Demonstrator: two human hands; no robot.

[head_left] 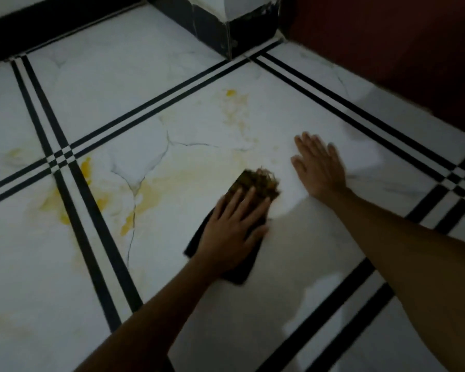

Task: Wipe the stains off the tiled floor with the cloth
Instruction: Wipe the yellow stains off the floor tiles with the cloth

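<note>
A dark cloth (255,183) lies on the white marble-look tiled floor (124,95), its far end smeared yellow-brown. My left hand (232,229) presses flat on top of the cloth, fingers spread. To the right, my right hand (318,167) rests palm-down on the bare tile, fingers apart, holding nothing. Yellow stains (156,189) spread across the tile to the left of the cloth. A small yellow blob (231,92) sits farther back, and more yellow marks (57,202) lie beside the black double stripe.
Black double stripes (91,232) cross the floor in a grid. A black-and-white pillar base (236,22) stands at the back. A dark red wall or panel (400,49) runs along the right. A black skirting (51,25) borders the far left.
</note>
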